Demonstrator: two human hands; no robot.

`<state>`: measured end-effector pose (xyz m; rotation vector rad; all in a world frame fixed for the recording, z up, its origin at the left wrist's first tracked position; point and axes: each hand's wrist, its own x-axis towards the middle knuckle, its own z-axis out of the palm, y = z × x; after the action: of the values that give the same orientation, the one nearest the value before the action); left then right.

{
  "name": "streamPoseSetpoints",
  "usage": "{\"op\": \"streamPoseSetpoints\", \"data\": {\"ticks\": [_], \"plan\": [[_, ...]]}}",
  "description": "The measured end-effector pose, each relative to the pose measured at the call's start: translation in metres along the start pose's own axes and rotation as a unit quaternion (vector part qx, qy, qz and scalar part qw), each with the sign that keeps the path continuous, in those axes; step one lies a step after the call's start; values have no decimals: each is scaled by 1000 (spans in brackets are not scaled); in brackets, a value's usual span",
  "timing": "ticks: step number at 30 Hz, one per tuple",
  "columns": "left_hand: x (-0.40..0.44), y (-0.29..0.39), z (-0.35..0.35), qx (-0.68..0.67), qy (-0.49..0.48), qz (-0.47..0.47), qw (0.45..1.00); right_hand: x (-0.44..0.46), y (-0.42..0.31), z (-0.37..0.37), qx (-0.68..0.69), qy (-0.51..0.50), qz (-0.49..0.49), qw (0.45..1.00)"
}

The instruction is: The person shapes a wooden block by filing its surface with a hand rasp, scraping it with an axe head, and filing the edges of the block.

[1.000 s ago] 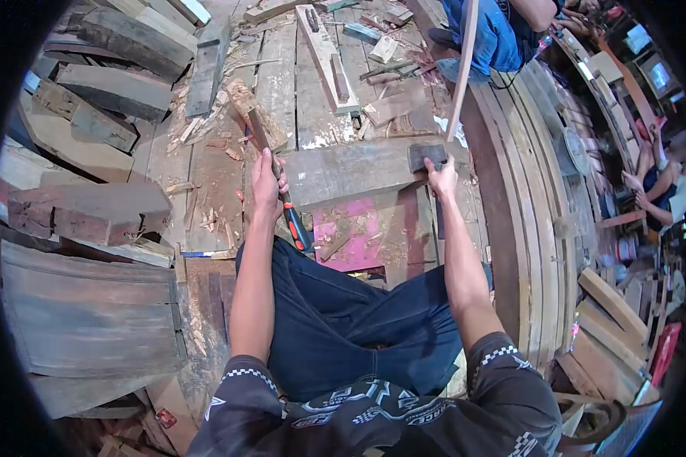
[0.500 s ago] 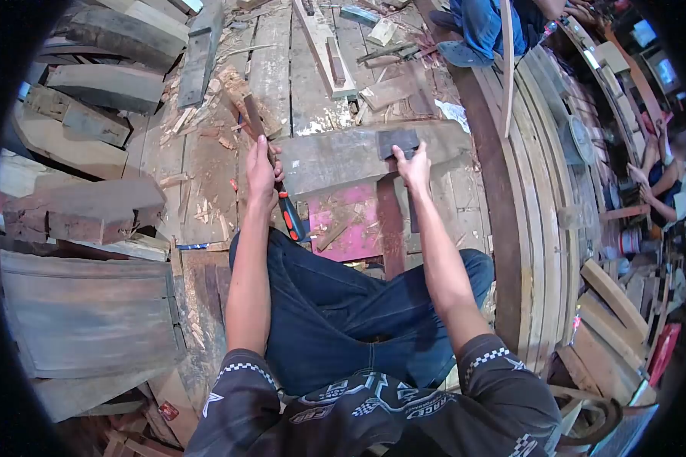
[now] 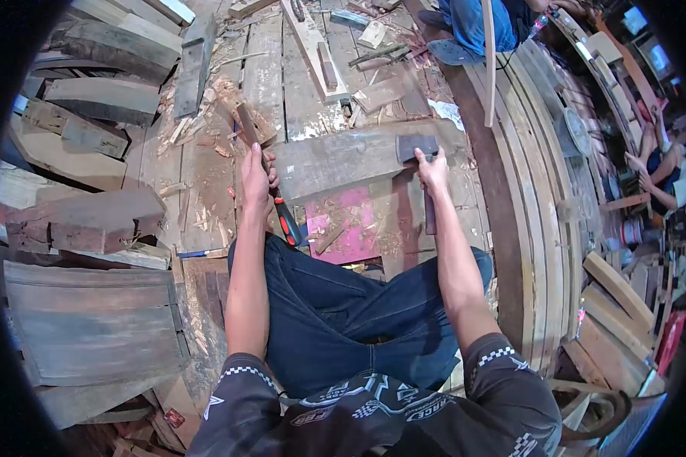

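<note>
My left hand point(image 3: 257, 179) is closed around the long, flat brown blade of a file point(image 3: 247, 126). The file's black-and-red handle point(image 3: 286, 222) sticks out below my fingers, over my left knee. In my right hand point(image 3: 432, 171) is a hatchet, gripped close under its dark head point(image 3: 417, 145), thumb against the metal. Part of its handle point(image 3: 430, 213) shows beside my forearm. The head is over the right part of a thick grey plank point(image 3: 331, 161) lying across in front of me; whether they touch I cannot tell. A pink sheet point(image 3: 358, 228) strewn with chips lies nearer my legs.
Curved timber pieces point(image 3: 103, 99) and a panel point(image 3: 91, 324) are stacked on the left. Long boards point(image 3: 530, 206) run along the right. A narrow board point(image 3: 312, 53) and wood chips point(image 3: 206, 217) lie ahead. Another person's leg point(image 3: 469, 27) is at the top; more people sit far right.
My right hand has moved a little to the right with the hatchet, and more of its handle shows. My left hand keeps its grip on the file. The view has shifted slightly.
</note>
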<state>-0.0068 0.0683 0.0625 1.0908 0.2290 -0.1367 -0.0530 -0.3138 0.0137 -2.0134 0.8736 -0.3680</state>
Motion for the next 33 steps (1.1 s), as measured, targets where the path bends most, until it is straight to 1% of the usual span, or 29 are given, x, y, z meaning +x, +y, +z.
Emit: {"op": "streamPoseSetpoints", "data": {"ticks": [2, 3, 6, 9, 11, 12, 14, 15, 16, 18, 19, 20, 22, 23, 26, 27, 29, 32, 33], "plan": [[1, 1, 1, -3, -3, 4, 1000, 6, 4, -4, 8, 2, 4, 1000], [1, 1, 1, -2, -2, 6, 1000, 10, 8, 2, -10, 31, -29, 999], [-1, 1, 0, -5, 3, 6, 1000, 12, 17, 7, 2, -14, -20, 1000], [1, 3, 5, -13, 10, 9, 1000, 2, 3, 24, -97, -9, -36, 995], [1, 2, 5, -10, 6, 3, 1000, -34, -42, 20, -62, -48, -32, 996], [1, 1, 3, -5, 0, -2, 1000, -33, -43, 29, -53, -69, 16, 996], [1, 3, 2, -5, -3, -3, 1000, -39, -37, 46, -46, -56, -26, 997], [-1, 4, 3, -9, 0, -2, 1000, -42, -40, 50, -31, -78, -39, 996], [-3, 4, 4, -13, 3, -1, 1000, -48, -41, 57, -48, -48, -43, 997], [-2, 2, 4, -9, 11, 1, 1000, -52, -46, 62, -38, -81, -62, 994], [-2, 1, 5, -3, 14, 3, 1000, -60, -54, 62, -72, -72, -62, 993], [-1, 2, 7, 1, 17, 8, 1000, -58, -47, 70, -53, -72, -67, 994], [3, -2, 5, 7, 3, 4, 1000, -64, -62, 69, -82, -92, -57, 991], [3, -3, 2, 11, -2, 3, 1000, -66, -68, 62, -13, -146, 18, 989], [2, 0, 2, 31, -2, 8, 999, -50, -43, 66, -17, -95, -98, 990], [8, -6, -5, 4, -3, -13, 1000, -44, -35, 64, -6, -86, -96, 992], [6, -5, -4, -11, -2, -2, 1000, -31, -19, 61, 17, -67, -93, 993], [3, -2, -3, -12, 4, 4, 1000, -48, -43, 31, 24, -42, -26, 998], [2, -1, -3, -15, 2, 2, 1000, -50, -40, 27, 16, -40, -17, 999]]}}
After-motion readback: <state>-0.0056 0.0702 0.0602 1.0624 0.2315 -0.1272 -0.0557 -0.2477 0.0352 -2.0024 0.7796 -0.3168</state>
